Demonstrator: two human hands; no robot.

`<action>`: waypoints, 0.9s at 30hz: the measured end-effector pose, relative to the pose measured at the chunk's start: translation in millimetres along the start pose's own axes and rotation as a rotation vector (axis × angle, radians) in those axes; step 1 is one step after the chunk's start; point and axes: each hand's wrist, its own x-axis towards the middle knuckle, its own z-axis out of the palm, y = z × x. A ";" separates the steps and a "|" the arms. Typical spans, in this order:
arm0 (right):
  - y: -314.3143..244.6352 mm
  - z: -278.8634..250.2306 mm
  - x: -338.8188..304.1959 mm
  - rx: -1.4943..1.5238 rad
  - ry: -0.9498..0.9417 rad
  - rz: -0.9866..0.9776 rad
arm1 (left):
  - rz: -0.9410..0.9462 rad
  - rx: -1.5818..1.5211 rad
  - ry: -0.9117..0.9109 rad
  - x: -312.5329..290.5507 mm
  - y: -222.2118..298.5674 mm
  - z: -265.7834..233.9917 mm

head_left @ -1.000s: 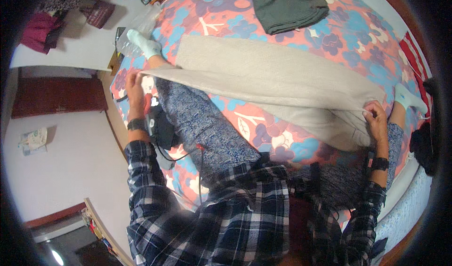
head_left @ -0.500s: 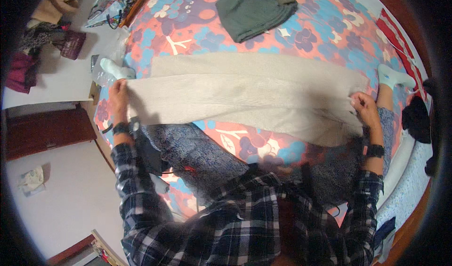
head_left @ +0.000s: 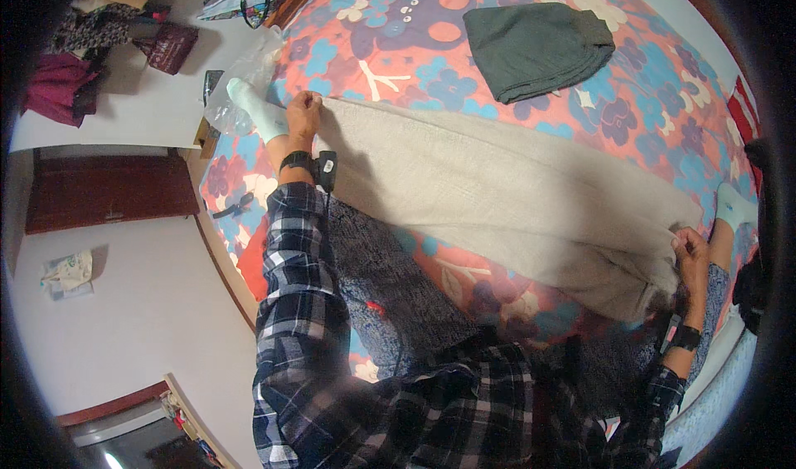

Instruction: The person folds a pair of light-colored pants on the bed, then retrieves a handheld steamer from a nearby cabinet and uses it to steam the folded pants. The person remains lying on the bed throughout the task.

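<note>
A pair of beige trousers [head_left: 489, 179] lies stretched across the bed in front of me, laid in a long strip with gathered folds towards its right end. At the far left corner my left hand [head_left: 304, 116] is closed, pinching the fabric's edge. My right hand [head_left: 691, 253] grips the opposite end at the right, fingers closed on the cloth. The strip slants, its left end farther from me than its right. Beyond it rests a folded dark green garment [head_left: 539, 53] with a ribbed band.
The bed has a flowered pink and blue cover [head_left: 414, 75]. My legs in speckled blue trousers [head_left: 398, 286] spread to both sides, with a pale sock [head_left: 259, 108] near my left hand. A clear plastic bag [head_left: 228, 108] lies at the bed's left edge. Bags hang farther left.
My left hand has moved away from me with its end of the beige trousers, drawing the two layers together into one strip. The view has turned, so things sit farther right.
</note>
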 end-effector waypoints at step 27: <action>-43.7 7.4 -2.2 -0.160 -0.068 -0.220 | 0.355 -0.339 -0.042 -44.6 116.0 122.6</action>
